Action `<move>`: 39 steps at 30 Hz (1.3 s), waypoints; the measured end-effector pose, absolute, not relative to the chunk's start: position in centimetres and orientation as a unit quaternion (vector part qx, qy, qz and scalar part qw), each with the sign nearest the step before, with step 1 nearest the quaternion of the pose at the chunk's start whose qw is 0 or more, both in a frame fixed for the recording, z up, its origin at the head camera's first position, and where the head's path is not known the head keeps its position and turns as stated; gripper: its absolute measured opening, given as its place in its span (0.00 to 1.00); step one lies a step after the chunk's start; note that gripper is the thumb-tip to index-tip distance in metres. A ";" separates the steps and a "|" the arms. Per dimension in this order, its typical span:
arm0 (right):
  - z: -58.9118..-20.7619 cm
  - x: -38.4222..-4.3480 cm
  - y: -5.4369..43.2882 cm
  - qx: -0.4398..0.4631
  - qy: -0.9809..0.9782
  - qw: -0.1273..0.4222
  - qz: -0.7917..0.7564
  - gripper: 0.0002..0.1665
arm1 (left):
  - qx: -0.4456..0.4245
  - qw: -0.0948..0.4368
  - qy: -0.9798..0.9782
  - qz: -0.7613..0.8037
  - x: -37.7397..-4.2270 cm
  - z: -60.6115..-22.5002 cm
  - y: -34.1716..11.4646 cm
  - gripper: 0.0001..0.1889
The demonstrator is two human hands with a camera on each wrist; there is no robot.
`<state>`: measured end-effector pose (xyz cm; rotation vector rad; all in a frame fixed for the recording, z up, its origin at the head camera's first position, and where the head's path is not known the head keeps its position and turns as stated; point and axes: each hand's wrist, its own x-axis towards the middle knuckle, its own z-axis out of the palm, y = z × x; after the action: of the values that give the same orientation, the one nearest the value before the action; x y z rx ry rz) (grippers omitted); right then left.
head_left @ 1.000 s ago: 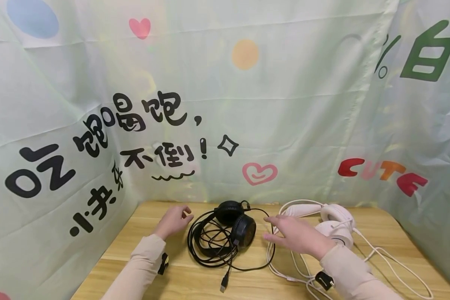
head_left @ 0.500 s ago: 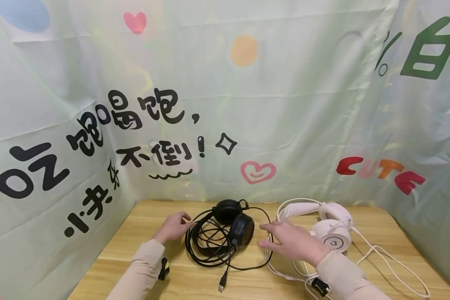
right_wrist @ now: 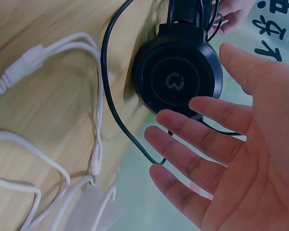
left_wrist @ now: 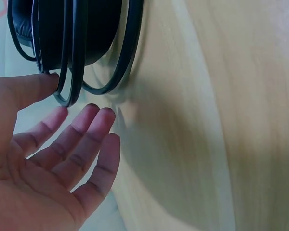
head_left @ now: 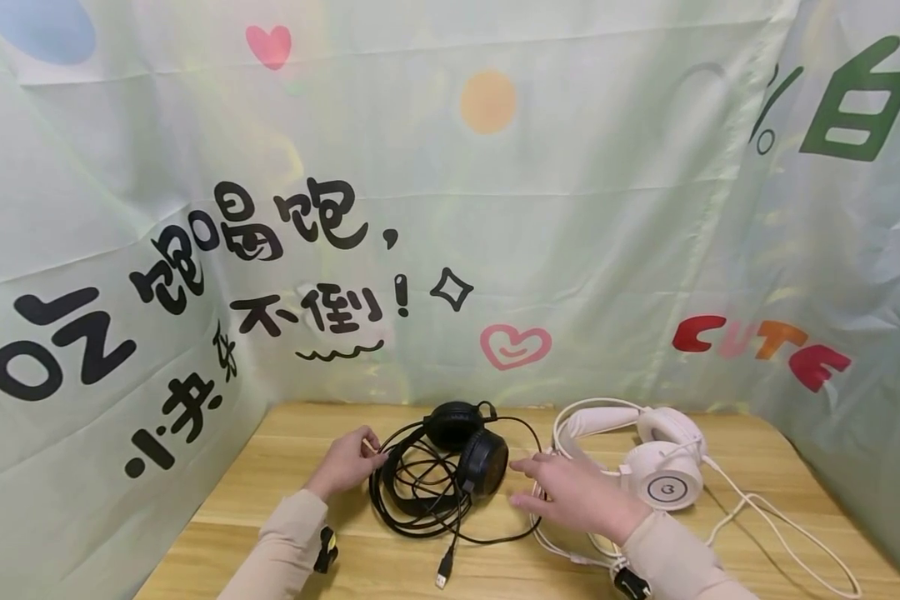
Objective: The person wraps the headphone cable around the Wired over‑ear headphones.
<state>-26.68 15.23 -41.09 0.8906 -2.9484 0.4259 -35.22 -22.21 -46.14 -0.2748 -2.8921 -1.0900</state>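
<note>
A pair of black headphones (head_left: 484, 465) lies on the wooden table (head_left: 255, 500), its black cable (head_left: 412, 527) coiled around and inside the headband, the USB plug (head_left: 444, 568) toward the front. At their left side is my left hand (head_left: 347, 461). In the left wrist view its thumb touches the headband edge, and the other fingers spread loosely below the black loops. My right hand (head_left: 581, 493) reaches in from the right, over white cable. The right wrist view shows its fingers spread, fingertips beside the round black ear cup (right_wrist: 176, 79).
White headphones (head_left: 663, 479) lie at the right, with white cable (head_left: 783, 533) looping toward the right front. A printed cloth (head_left: 607, 250) hangs behind and on both sides of the table. A small black item (head_left: 632, 582) sits by my right sleeve.
My left hand has moved right to the black headphones' edge. My right hand has moved left, closer to the ear cup and away from the white headphones. The headphones stay put.
</note>
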 end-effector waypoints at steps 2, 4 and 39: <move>-41.3 -26.6 15.1 0.282 -0.948 0.005 0.148 0.37 | -0.095 0.029 -0.931 -0.351 -35.0 -46.2 -22.1 0.11; -41.4 -26.6 14.9 0.283 -0.946 -0.004 0.157 0.37 | -0.099 0.038 -0.932 -0.347 -34.8 -46.2 -22.1 0.11; -42.9 -25.4 14.0 0.310 -0.939 0.005 0.150 0.33 | -0.076 0.058 -0.932 -0.350 -29.8 -45.0 -20.4 0.08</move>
<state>-25.44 13.96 -42.91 0.9715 -2.9399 0.4701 -29.76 -20.36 -44.99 -0.2309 -2.8243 -1.0618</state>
